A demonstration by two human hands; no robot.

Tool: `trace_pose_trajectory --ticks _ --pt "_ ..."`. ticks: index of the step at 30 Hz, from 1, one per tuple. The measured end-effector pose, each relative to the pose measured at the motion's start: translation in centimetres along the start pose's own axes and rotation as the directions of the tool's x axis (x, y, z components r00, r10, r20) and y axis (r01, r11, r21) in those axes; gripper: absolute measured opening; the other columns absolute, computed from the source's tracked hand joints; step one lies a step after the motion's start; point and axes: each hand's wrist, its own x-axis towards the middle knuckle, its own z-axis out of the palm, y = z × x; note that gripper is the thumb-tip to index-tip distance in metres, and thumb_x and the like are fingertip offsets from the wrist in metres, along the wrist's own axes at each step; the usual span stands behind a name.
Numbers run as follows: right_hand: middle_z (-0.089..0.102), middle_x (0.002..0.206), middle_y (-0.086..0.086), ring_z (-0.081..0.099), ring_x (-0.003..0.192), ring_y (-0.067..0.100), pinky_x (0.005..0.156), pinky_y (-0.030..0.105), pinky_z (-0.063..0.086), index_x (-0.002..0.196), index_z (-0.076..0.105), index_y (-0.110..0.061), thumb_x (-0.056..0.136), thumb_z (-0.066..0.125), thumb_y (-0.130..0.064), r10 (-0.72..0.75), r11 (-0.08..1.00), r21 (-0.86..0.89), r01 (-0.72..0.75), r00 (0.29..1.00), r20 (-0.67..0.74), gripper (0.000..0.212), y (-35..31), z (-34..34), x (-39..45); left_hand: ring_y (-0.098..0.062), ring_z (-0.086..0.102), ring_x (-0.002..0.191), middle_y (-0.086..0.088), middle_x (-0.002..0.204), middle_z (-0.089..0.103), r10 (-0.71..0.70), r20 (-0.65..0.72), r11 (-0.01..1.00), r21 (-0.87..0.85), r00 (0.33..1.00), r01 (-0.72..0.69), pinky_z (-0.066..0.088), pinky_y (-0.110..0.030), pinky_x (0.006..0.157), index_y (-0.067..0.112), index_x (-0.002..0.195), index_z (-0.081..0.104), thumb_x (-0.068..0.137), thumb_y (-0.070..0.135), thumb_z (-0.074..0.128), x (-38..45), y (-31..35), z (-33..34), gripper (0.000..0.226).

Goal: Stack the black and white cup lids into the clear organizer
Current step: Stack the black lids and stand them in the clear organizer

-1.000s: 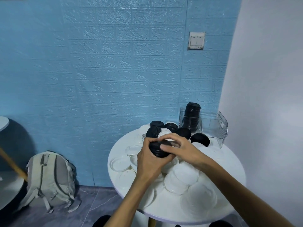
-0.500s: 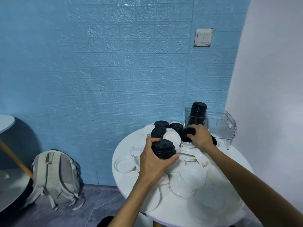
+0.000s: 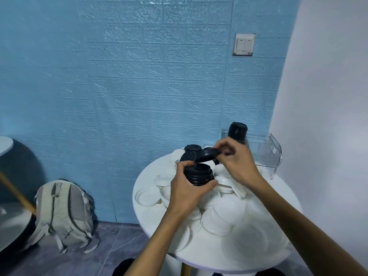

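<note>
My left hand [image 3: 186, 191] grips a short stack of black lids [image 3: 199, 174] above the round white table [image 3: 239, 261]. My right hand [image 3: 238, 162] pinches a single black lid [image 3: 206, 154], tilted, just above that stack. Many white lids [image 3: 223, 218] lie scattered over the table. More black lids [image 3: 192, 149] sit behind my hands. The clear organizer [image 3: 268, 154] stands at the table's back right, and a tall stack of black lids [image 3: 237, 132] stands in its left end.
A blue brick-pattern wall is behind the table, a white wall at the right. A grey backpack [image 3: 63, 214] leans on the floor at the left. Another round table [image 3: 5, 144] shows at the far left edge.
My right hand picked a black lid from the pile near the organizer and brought it back over the stack in my left hand. The left hand still holds its stack.
</note>
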Motion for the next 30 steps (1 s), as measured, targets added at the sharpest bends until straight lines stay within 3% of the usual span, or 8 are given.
trace_pose_trajectory --ticks 6,10,15,19,23,26,28,30 --pt "0.069 0.106 -0.015 0.065 0.110 0.007 0.091 0.018 0.052 0.105 0.076 -0.021 0.082 0.057 0.018 -0.085 0.996 0.001 0.086 0.981 0.175 0.049 -0.3 0.3 -2.7 0.008 0.065 0.098 0.017 0.113 0.069 0.023 0.041 0.999 0.022 0.999 -0.024 0.049 -0.009 0.082 0.037 0.127 0.046 0.060 0.035 0.099 -0.1 0.8 -0.1 0.086" --pt "0.071 0.114 -0.005 0.064 0.115 0.012 0.097 0.027 0.052 0.109 0.078 -0.019 0.080 0.058 -0.007 -0.009 0.991 0.134 -0.028 0.964 0.267 0.037 -0.2 0.2 -2.8 0.000 0.066 0.107 0.016 0.119 0.068 0.062 0.042 0.998 0.025 0.997 -0.063 0.053 -0.022 0.094 0.039 0.137 0.043 0.060 0.036 0.099 -0.3 0.9 0.1 0.094" --pt "0.072 0.117 0.005 0.068 0.113 0.024 0.101 0.035 0.055 0.108 0.076 -0.005 0.094 0.070 -0.015 0.039 0.952 0.283 -0.114 0.965 0.258 0.018 0.0 0.7 -3.1 0.004 0.065 0.102 0.017 0.117 0.068 0.099 0.022 0.993 0.055 0.995 -0.101 0.053 -0.019 0.091 0.039 0.132 0.049 0.061 0.039 0.098 -0.2 1.1 -0.1 0.086" --pt "0.072 0.122 0.002 0.070 0.113 0.020 0.094 0.034 0.057 0.111 0.075 -0.005 0.086 0.069 -0.031 0.167 0.903 0.332 -0.273 0.935 0.314 0.037 -0.5 1.0 -3.1 0.003 0.066 0.103 0.018 0.116 0.069 0.120 0.017 0.993 0.021 0.993 -0.120 0.054 -0.020 0.090 0.039 0.131 0.051 0.060 0.039 0.099 -0.5 1.3 -0.1 0.086" --pt "0.073 0.119 0.002 0.072 0.105 0.017 0.083 0.029 0.060 0.111 0.072 0.001 0.091 0.070 -0.019 0.185 0.882 0.365 -0.298 0.931 0.314 0.029 -0.6 0.9 -3.2 -0.001 0.068 0.098 0.018 0.107 0.070 0.138 0.001 0.990 0.017 0.990 -0.138 0.054 -0.020 0.085 0.040 0.117 0.055 0.061 0.034 0.099 -0.8 1.1 0.0 0.071" --pt "0.076 0.101 -0.005 0.074 0.096 0.020 0.081 0.028 0.060 0.115 0.065 0.001 0.092 0.069 -0.009 0.173 0.864 0.391 -0.316 0.917 0.358 0.026 -0.9 0.7 -3.5 -0.002 0.069 0.089 0.015 0.094 0.072 0.120 -0.017 0.992 0.036 0.993 -0.119 0.056 -0.024 0.078 0.040 0.102 0.053 0.058 0.036 0.099 -0.9 0.9 0.0 0.064" --pt "0.075 0.094 -0.012 0.074 0.092 0.017 0.081 0.027 0.060 0.118 0.063 -0.003 0.090 0.070 -0.012 0.175 0.868 0.377 -0.322 0.911 0.374 0.031 -1.2 0.4 -3.6 -0.003 0.070 0.089 0.015 0.093 0.073 0.121 -0.018 0.992 0.048 0.993 -0.120 0.058 -0.029 0.079 0.039 0.100 0.052 0.056 0.043 0.097 -0.9 1.0 0.0 0.063" --pt "0.074 0.100 -0.014 0.073 0.098 0.018 0.087 0.033 0.059 0.120 0.065 -0.009 0.084 0.074 -0.022 0.212 0.858 0.373 -0.352 0.906 0.368 0.039 -1.1 0.4 -3.5 -0.003 0.071 0.090 0.016 0.094 0.074 0.134 -0.013 0.989 0.056 0.991 -0.133 0.059 -0.031 0.080 0.039 0.102 0.053 0.055 0.047 0.096 -0.9 1.1 0.0 0.064"
